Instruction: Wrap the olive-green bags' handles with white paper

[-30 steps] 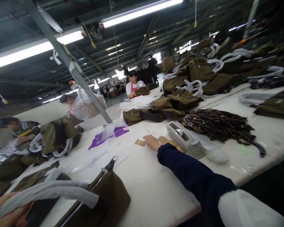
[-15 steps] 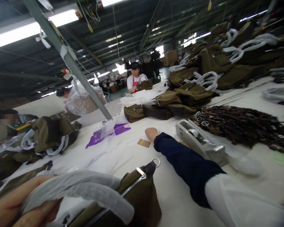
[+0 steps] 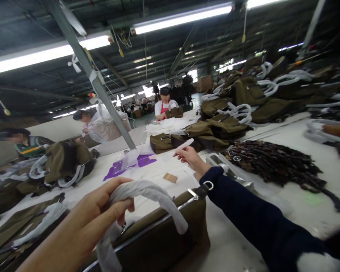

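Workshop under tube lights, white bench (image 3: pixel 222 243) cluttered with olive bags. Landmark: the near bag (image 3: pixel 170 236), on the bench right in front of the worker. Left hand (image 3: pixel 96 215) has its fingers curled round the bag's wrapped handle (image 3: pixel 146 189), over the zip. Right hand (image 3: pixel 190 158) is beyond the bag's ring end, thumb and fingers pinching a white strip (image 3: pixel 185 144), tip up. Tan card (image 3: pixel 170 177) lies just past the bag; tape dispenser (image 3: pixel 242 182) right of it, partly behind the sleeve (image 3: pixel 252 211).

To do it well, I'd say: hold the handle steady without squashing the wrap, keep the strip pinched lightly at one end so it doesn't bend, and carry it clear of the ring.

Pose: left forearm comes up from the bag's left, wrist roughly straight; right arm stretches forward past the bag's right, palm not visible.
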